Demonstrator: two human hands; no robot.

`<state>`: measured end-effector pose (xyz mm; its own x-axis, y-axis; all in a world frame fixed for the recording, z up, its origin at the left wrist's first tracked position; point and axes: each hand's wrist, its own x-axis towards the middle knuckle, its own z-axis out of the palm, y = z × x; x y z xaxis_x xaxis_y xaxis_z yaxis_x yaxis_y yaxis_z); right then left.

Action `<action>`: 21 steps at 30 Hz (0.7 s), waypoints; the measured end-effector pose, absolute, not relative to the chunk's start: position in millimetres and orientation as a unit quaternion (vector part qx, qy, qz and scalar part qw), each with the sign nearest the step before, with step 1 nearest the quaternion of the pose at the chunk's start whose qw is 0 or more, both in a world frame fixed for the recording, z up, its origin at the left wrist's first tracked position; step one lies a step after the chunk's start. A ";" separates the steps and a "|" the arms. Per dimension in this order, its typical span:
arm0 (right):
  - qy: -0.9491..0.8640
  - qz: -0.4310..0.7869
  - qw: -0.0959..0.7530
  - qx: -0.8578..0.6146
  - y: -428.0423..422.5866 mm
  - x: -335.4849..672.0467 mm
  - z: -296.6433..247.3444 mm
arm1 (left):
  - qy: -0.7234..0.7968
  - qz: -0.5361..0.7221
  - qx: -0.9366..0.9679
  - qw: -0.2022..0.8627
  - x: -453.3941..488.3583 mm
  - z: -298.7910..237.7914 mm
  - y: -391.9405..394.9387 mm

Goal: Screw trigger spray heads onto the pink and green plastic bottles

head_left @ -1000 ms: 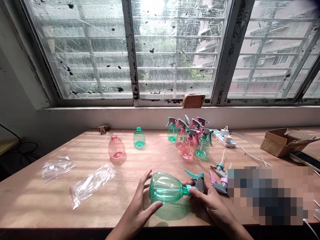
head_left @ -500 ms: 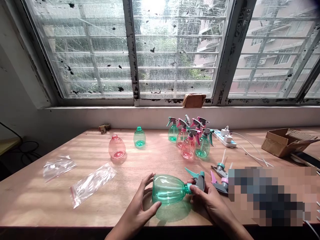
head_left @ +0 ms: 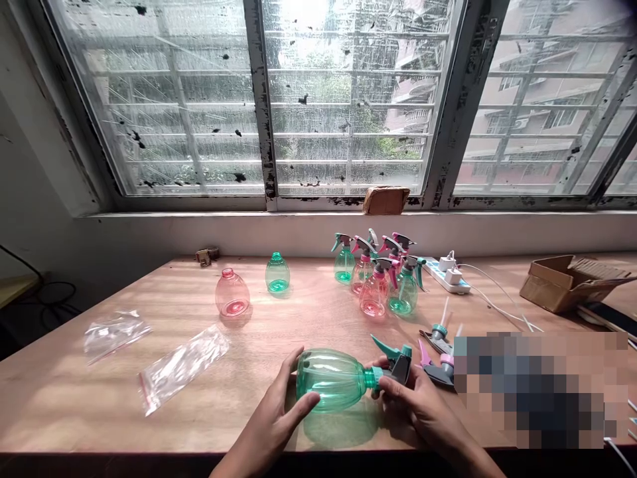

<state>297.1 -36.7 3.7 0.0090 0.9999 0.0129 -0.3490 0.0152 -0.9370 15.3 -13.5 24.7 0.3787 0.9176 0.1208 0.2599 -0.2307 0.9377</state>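
While hands hold green bottle near table edge, room opens leftward to plastic bag; loose sprayers right

"How does the left hand look?"
"Bare, with slim fingers and a tapering thumb; the wrist is bare too."
"And the right hand?"
"Bare as well, slender, its forearm uncovered as far as the bottom edge shows it."

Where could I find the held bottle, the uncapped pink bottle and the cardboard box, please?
Held bottle (head_left: 331,380): head view, green body's middle.
Uncapped pink bottle (head_left: 232,295): head view, body's middle.
Cardboard box (head_left: 547,285): head view, front wall.
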 end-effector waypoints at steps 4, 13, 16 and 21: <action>-0.409 0.580 0.576 -0.406 -35.7 299.2 2.3 | 0.369 0.377 0.712 0.464 15.7 21.5 -11.0; -0.396 0.580 0.580 -0.412 -34.6 298.0 -1.1 | 0.407 0.401 0.682 0.457 16.2 17.9 -9.2; -0.388 0.579 0.591 -0.407 -34.7 296.9 0.4 | 0.433 0.412 0.647 0.475 17.5 22.1 -9.7; -0.381 0.576 0.591 -0.416 -35.0 296.7 3.6 | 0.422 0.394 0.678 0.455 16.8 19.5 -12.1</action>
